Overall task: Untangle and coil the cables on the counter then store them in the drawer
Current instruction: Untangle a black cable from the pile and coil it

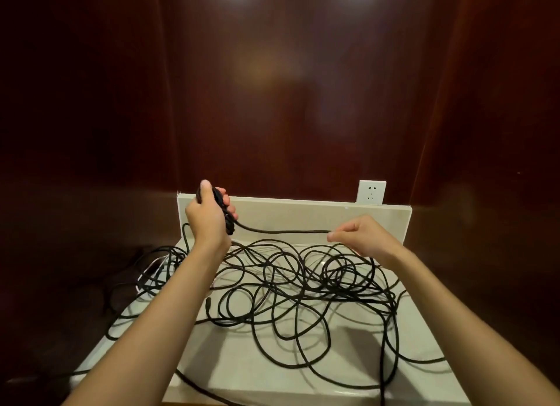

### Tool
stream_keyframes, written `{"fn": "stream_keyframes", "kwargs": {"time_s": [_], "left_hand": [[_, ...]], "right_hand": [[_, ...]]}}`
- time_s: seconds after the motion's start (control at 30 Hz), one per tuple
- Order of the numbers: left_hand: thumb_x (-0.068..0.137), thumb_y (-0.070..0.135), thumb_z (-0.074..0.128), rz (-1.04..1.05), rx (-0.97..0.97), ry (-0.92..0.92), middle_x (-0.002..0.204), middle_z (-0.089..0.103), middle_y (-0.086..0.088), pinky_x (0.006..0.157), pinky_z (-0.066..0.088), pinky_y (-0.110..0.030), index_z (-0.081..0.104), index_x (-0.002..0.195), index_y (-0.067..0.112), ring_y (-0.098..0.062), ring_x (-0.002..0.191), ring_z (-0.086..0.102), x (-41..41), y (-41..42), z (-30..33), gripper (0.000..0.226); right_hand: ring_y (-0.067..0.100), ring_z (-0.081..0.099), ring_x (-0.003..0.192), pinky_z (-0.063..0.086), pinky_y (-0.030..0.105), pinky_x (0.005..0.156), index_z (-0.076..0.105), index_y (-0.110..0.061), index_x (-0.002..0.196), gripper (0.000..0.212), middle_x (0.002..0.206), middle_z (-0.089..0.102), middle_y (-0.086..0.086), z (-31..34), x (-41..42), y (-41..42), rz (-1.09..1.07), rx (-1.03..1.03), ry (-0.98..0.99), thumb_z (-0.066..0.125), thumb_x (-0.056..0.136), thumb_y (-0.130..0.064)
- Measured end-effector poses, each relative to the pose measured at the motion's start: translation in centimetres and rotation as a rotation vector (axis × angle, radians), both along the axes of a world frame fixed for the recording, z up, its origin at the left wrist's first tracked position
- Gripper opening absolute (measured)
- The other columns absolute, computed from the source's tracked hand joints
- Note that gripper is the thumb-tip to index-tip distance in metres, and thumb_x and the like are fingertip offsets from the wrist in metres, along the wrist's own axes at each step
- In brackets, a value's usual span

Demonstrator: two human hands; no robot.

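A long black cable lies in a loose tangle of many loops across the pale counter. My left hand is raised near the back left and grips a small coil of the black cable wound in its palm. From that coil a taut stretch of cable runs right to my right hand, which pinches it between thumb and fingertips above the tangle. A thinner white cable shows at the left edge, partly under the black loops.
A low pale backsplash closes the counter's far side, with a white wall socket above its right end. Dark wood panels surround the counter. Black loops hang over the left and front edges. No drawer is in view.
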State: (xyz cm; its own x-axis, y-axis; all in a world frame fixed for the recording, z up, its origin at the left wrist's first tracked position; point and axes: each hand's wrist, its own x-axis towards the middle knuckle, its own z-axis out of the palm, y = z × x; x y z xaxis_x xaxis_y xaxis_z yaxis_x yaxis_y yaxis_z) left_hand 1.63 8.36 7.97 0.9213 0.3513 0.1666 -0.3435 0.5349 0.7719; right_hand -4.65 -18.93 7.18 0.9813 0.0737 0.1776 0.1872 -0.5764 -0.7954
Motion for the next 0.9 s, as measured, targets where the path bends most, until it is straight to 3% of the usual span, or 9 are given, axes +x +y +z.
{"fn": "stream_keyframes", "kwargs": {"time_s": [0.1,0.2,0.37,0.43,0.6,0.67,0.73,0.83,0.9], "left_hand": [[0.106,0.034,0.045,0.066,0.456,-0.031,0.055,0.051,0.003,0.044,0.038,-0.026,0.058,0.078,0.011,-0.011,0.043,0.044,0.0,0.0,-0.4,0.038],[0.102,0.046,0.047,0.167,0.859,-0.053,0.060,0.054,0.000,0.055,0.041,-0.034,0.060,0.076,0.012,-0.017,0.052,0.049,0.0,-0.5,-1.1,0.045],[0.102,0.054,0.042,0.083,1.229,-0.071,0.062,0.056,-0.005,0.062,0.041,-0.035,0.063,0.077,0.002,-0.023,0.059,0.053,-0.4,-1.4,-2.0,0.062],[0.104,0.054,0.035,-0.072,1.284,-0.084,0.060,0.057,-0.004,0.062,0.041,-0.033,0.066,0.076,0.000,-0.021,0.057,0.052,-0.9,-2.0,-2.0,0.068],[0.098,0.066,0.010,-0.498,1.331,-0.064,0.061,0.057,-0.008,0.047,0.039,-0.022,0.063,0.073,0.003,-0.013,0.046,0.048,-3.6,-3.2,-1.7,0.086],[0.089,0.075,0.005,-0.666,1.278,-0.070,0.070,0.059,-0.012,0.050,0.041,-0.023,0.064,0.083,0.000,-0.018,0.057,0.052,-4.5,-3.3,-1.7,0.096],[0.087,0.076,0.003,-0.807,1.200,-0.032,0.066,0.061,-0.002,0.050,0.041,-0.021,0.064,0.085,0.005,-0.014,0.057,0.053,-5.1,-3.5,-1.5,0.094],[0.095,0.076,0.018,-0.985,1.114,0.038,0.060,0.057,0.006,0.047,0.038,-0.015,0.058,0.080,0.013,-0.006,0.052,0.052,-6.0,-4.0,-1.3,0.076],[0.093,0.068,0.042,-1.102,1.154,-0.093,0.059,0.049,0.001,0.044,0.031,-0.019,0.056,0.076,0.012,-0.011,0.048,0.039,-6.0,-4.0,-1.4,0.061]], "right_hand": [[0.016,0.033,0.058,0.030,0.030,0.058,0.079,-0.009,0.086,0.023,0.060,0.042,0.002,0.5,-0.3,-0.2,0.093,-0.071,-0.101,0.070,0.090,-0.030],[0.019,0.033,0.057,0.026,0.031,0.054,0.080,-0.019,0.087,0.015,0.061,0.049,0.004,1.5,-0.6,0.9,0.202,-0.139,-0.145,0.069,0.092,-0.028],[0.029,0.030,0.052,0.025,0.035,0.049,0.080,-0.023,0.087,0.017,0.060,0.055,0.020,3.4,-1.0,1.8,0.328,-0.161,-0.247,0.066,0.093,-0.029],[0.016,0.029,0.051,0.023,0.024,0.049,0.080,-0.022,0.085,0.019,0.056,0.046,0.010,4.1,-1.0,2.1,0.312,-0.130,-0.294,0.064,0.096,-0.020],[0.006,0.051,0.064,0.038,0.022,0.063,0.078,-0.017,0.083,0.020,0.068,0.069,0.001,5.1,-0.6,3.0,0.213,-0.088,-0.398,0.063,0.096,-0.015],[0.002,0.042,0.055,0.033,0.021,0.057,0.077,-0.014,0.081,0.022,0.054,0.057,-0.011,5.1,-0.1,3.1,0.144,-0.064,-0.409,0.062,0.096,-0.017],[0.006,0.033,0.052,0.028,0.028,0.055,0.077,-0.021,0.076,0.024,0.050,0.045,-0.010,4.9,0.6,3.2,0.090,-0.047,-0.426,0.063,0.096,-0.023],[0.012,0.034,0.055,0.027,0.033,0.059,0.073,-0.031,0.066,0.025,0.054,0.042,-0.001,4.1,1.7,3.4,0.019,-0.033,-0.422,0.063,0.089,-0.038],[0.011,0.038,0.056,0.031,0.033,0.061,0.072,-0.035,0.064,0.025,0.053,0.047,0.000,3.6,2.0,3.5,-0.035,-0.044,-0.405,0.063,0.084,-0.046]]}}
